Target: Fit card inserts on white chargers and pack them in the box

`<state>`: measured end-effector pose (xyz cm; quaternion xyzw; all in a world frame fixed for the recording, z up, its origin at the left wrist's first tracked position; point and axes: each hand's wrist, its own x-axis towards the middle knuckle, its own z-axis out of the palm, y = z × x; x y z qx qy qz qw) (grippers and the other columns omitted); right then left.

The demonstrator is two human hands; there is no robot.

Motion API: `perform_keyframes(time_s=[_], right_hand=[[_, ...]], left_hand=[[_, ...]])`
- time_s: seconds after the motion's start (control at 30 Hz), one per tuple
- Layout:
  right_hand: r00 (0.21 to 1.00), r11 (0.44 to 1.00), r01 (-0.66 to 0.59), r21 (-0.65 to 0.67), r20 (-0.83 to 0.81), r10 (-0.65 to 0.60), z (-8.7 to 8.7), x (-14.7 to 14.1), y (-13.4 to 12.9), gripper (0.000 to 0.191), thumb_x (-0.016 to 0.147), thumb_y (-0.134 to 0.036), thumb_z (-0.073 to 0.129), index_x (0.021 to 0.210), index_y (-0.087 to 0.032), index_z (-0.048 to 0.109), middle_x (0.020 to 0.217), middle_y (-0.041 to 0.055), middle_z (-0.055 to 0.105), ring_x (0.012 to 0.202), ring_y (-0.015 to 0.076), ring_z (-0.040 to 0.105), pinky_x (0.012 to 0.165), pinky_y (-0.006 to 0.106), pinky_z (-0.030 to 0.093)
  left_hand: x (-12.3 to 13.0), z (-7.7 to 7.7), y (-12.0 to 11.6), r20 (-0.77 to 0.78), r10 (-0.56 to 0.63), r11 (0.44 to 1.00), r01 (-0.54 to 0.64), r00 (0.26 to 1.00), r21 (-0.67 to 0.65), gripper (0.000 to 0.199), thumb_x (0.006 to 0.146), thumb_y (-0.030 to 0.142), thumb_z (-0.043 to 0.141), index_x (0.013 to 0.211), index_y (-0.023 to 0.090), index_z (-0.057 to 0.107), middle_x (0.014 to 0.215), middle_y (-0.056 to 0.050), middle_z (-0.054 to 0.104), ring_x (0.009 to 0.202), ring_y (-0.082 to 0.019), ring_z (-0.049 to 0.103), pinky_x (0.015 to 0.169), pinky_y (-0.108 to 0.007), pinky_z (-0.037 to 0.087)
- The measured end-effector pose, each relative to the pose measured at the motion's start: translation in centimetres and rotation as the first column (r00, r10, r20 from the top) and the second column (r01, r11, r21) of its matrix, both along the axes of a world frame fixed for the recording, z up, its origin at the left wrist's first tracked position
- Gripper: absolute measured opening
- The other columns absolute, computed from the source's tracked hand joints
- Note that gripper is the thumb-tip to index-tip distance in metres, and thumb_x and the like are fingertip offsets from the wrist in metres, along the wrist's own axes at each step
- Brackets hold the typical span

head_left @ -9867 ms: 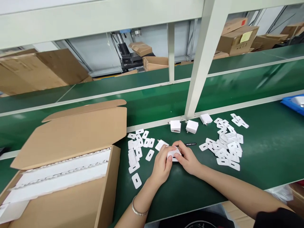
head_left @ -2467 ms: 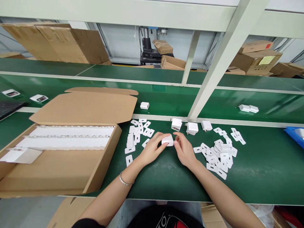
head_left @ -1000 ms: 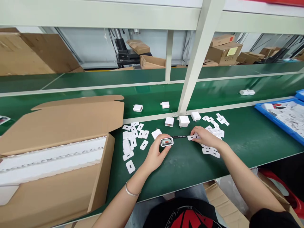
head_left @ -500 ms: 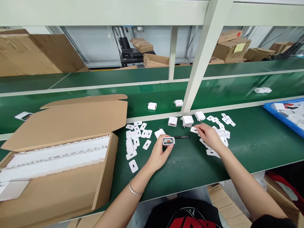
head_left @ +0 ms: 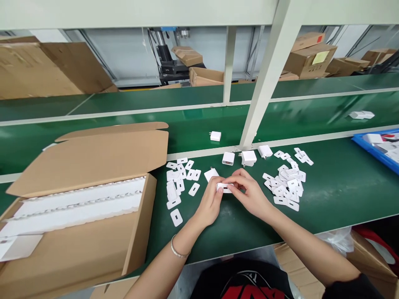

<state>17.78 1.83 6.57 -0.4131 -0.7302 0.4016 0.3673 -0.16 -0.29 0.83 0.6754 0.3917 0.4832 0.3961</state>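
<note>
My left hand (head_left: 210,202) is closed around a white charger, most of it hidden by the fingers. A white cover plate (head_left: 225,186) with a small slot lies over the charger's end. My right hand (head_left: 247,194) pinches that plate at its right side, thumb and fingers on its edge. Just behind my left hand lies another white charger (head_left: 210,174). To the right is a loose heap of slotted plates (head_left: 291,182); a second group of plates (head_left: 176,182) lies to the left. The pen behind my hands is hidden now.
An open cardboard box (head_left: 140,224) with white rows inside stands at left. Several chargers (head_left: 248,158) sit by the white post (head_left: 260,91). Behind a pale rail runs a green belt (head_left: 187,139) carrying a charger (head_left: 215,136). A blue tray (head_left: 374,149) is at far right.
My right hand has moved left from the heap with a plate, bringing it onto the charger's open end. The inside parts are now covered. Chargers on the belt have shifted right.
</note>
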Motion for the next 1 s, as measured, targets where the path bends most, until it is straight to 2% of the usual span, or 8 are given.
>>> perform_keyframes(time_s=[0.13,0.27,0.43,0.57,0.73,0.8,0.9,1.0], right_hand=[[0.993,0.985,0.057,-0.166,-0.089,-0.072,-1.1,-0.6,0.1,0.037,0.096,-0.051,0.067,0.122,-0.025,0.061,0.101,0.0014,0.052,0.067,0.0095,0.051,0.064,0.029,0.049],[0.99,0.931,-0.076,-0.356,-0.138,0.028,-1.8,-1.0,0.1,0.047,0.1,-0.064,0.055,0.122,-0.023,0.055,0.088,-0.0009,0.055,0.068,0.012,0.054,0.063,0.028,0.049],[0.993,0.963,-0.025,-0.269,-0.117,-0.007,-2.4,-0.3,0.1,0.041,0.101,-0.06,0.056,0.118,-0.023,0.057,0.089,0.0002,0.059,0.077,0.0147,0.056,0.071,0.03,0.048],[0.999,0.975,-0.006,-0.223,-0.051,-0.005,-2.4,0.2,-0.6,0.038,0.102,-0.058,0.053,0.115,-0.022,0.058,0.094,0.0024,0.064,0.083,0.0168,0.06,0.075,0.031,0.049],[0.984,0.995,0.018,-0.098,0.178,-0.001,-0.9,1.5,-0.6,0.035,0.107,-0.052,0.044,0.118,-0.023,0.061,0.093,0.0028,0.07,0.081,0.018,0.065,0.076,0.032,0.05],[0.952,0.984,0.153,0.096,0.254,-0.172,-0.2,3.6,2.3,0.035,0.107,-0.049,0.042,0.119,-0.024,0.064,0.097,0.0043,0.071,0.087,0.0203,0.067,0.082,0.034,0.051],[0.771,0.801,0.454,0.391,0.279,-0.573,0.1,9.2,10.4,0.035,0.1,-0.038,0.051,0.128,-0.021,0.062,0.123,0.0118,0.068,0.106,0.0262,0.066,0.094,0.04,0.053],[0.539,0.695,0.634,0.339,0.45,-0.712,-0.5,15.5,19.7,0.073,0.084,-0.023,0.061,0.154,-0.018,0.043,0.156,0.0179,0.044,0.127,0.0282,0.061,0.108,0.04,0.052]], left_hand=[[-0.1,-0.4,0.0,0.066,0.037,0.996,-0.043,0.997,0.084,0.033,0.114,0.04,0.03,0.133,0.025,0.053,0.128,-0.01,0.055,0.124,-0.023,0.054,0.111,-0.042,0.043],[-0.4,-0.6,-0.1,0.051,0.083,0.988,-0.089,0.995,0.124,0.038,0.113,0.047,0.031,0.132,0.028,0.058,0.133,-0.01,0.047,0.131,-0.025,0.05,0.113,-0.044,0.043],[-0.5,-0.3,0.1,0.015,0.005,1.0,-0.006,1.0,0.023,0.045,0.114,0.048,0.028,0.137,0.027,0.06,0.126,-0.01,0.057,0.121,-0.024,0.056,0.108,-0.041,0.046],[-0.1,-0.5,0.3,0.068,-0.017,0.999,0.014,0.998,0.041,0.037,0.113,0.043,0.039,0.13,0.025,0.067,0.115,-0.008,0.067,0.106,-0.022,0.062,0.098,-0.037,0.048],[0.4,-1.2,0.1,0.101,0.015,0.997,-0.023,0.995,0.074,0.034,0.112,0.039,0.044,0.123,0.024,0.072,0.11,-0.008,0.071,0.1,-0.021,0.063,0.091,-0.035,0.049],[0.5,-1.5,0.1,0.077,0.021,0.996,-0.027,0.997,0.082,0.033,0.111,0.038,0.045,0.121,0.024,0.073,0.107,-0.008,0.07,0.097,-0.021,0.061,0.088,-0.034,0.048],[0.6,-1.8,0.1,0.046,0.007,0.996,-0.011,0.999,0.087,0.032,0.111,0.038,0.046,0.119,0.024,0.073,0.102,-0.008,0.066,0.091,-0.02,0.059,0.082,-0.033,0.048],[1.1,-1.9,0.1,0.009,-0.014,0.996,0.013,1.0,0.087,0.033,0.111,0.038,0.044,0.118,0.022,0.072,0.101,-0.009,0.065,0.091,-0.021,0.06,0.08,-0.033,0.049]])
